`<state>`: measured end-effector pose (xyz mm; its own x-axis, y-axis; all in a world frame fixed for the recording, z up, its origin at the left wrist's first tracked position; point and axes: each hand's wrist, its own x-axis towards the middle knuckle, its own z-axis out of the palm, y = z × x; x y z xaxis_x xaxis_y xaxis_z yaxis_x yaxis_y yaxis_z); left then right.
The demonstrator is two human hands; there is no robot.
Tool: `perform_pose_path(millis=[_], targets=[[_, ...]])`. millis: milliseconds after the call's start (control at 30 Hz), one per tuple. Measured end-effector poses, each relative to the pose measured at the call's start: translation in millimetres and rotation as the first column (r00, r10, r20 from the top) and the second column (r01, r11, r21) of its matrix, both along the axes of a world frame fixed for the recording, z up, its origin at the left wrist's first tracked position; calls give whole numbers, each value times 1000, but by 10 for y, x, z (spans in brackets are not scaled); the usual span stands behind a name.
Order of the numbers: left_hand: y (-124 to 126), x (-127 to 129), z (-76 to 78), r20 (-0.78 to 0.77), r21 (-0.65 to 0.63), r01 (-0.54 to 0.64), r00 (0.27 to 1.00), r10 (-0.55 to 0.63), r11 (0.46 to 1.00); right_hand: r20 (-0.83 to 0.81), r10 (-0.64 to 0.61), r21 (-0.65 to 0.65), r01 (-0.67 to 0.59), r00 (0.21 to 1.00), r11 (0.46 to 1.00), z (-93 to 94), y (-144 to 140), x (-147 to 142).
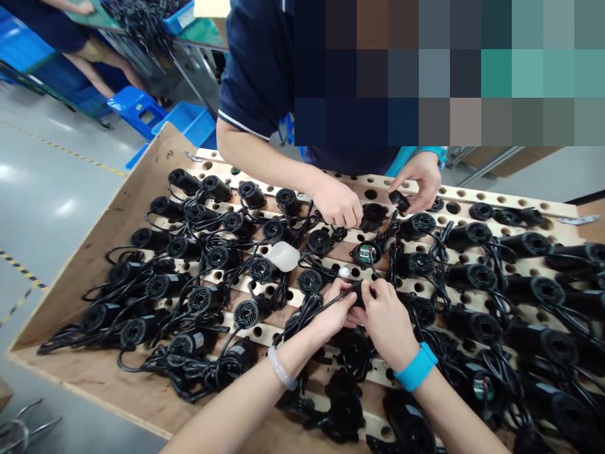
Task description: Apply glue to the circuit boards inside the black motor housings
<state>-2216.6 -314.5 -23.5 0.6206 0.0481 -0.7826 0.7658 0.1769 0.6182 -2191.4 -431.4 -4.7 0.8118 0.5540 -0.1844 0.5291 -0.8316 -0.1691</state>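
My left hand [338,309] and my right hand [382,315] meet near the middle of the wooden tray, fingers closed around a small black plastic part [358,294]. My fingers hide most of it. Just beyond them, a black cylindrical housing [366,253] is open at the end, showing a green circuit board and thin wires. A bundled black cable [309,309] lies by my left hand. A small white round piece [344,272] sits between my hands and the open housing. Left of it rests a translucent whitish object [283,256].
Across the tray, a co-worker's hand [338,202] touches a black unit, while the other hand [420,183] holds a small black part. Rows of black cylindrical units [250,312] with cables fill wooden racks with holes. Behind stand a blue stool [135,107] and blue bins [189,123].
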Motion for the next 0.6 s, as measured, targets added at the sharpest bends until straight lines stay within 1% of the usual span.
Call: perform_pose_path(millis=[67,133,167,200,267,333,400,533,600], targets=[[6,27,14,6,40,27,1000,-27,999,-17,39,15,-39,999,999,10,-32,41],[14,41,32,0,50,64,998,-64,997,-62,75,89,-69,995,994,23,-82,108],[16,44,44,-7,46,79,997,-79,996,-118,68,159,-48,991,986,26,-111,150],[17,45,58,-13,41,89,996,-89,995,-192,41,233,5,980,972,26,-137,196],[14,43,85,-17,43,91,996,-90,995,-344,-39,331,160,938,930,17,-173,290],[6,43,103,-9,51,83,997,-82,995,-446,-109,334,278,888,901,-2,-177,374],[-7,47,107,-3,53,79,997,-79,995,-510,-136,297,322,849,899,-22,-156,444],[-41,62,86,7,63,71,997,-72,995,-662,-180,215,414,728,884,-52,-103,560],[-55,64,75,17,66,72,997,-73,995,-691,-195,200,443,697,874,-61,-93,587]])
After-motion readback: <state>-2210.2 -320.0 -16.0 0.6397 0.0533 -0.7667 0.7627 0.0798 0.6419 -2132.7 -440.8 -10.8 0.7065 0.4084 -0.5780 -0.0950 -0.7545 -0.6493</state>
